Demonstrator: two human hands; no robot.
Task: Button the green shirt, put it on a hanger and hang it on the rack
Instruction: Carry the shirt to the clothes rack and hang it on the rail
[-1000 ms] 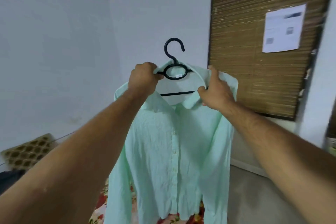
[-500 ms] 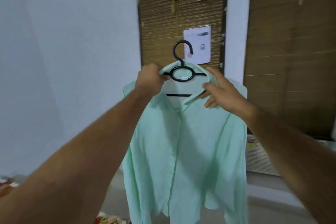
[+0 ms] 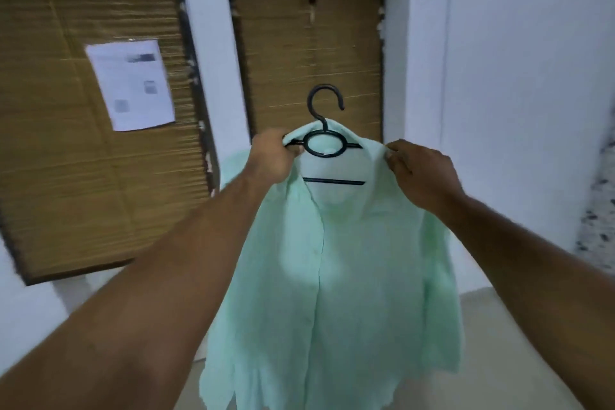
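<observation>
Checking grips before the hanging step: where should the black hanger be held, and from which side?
Probably the ring of the hanger below its hook, from the near side: it shows bare while the green shirt covers both arms, and the upright hook is left free. The left hand grips beside it; the right hand pinches the collar.

Both my bare arms stretch forward, raised side by side. My left hand [image 3: 271,158] is a fist curled round the hanger [image 3: 324,143]. My right hand [image 3: 421,173], off to the right, pinches the green shirt [image 3: 332,276] with bent fingertips.
</observation>
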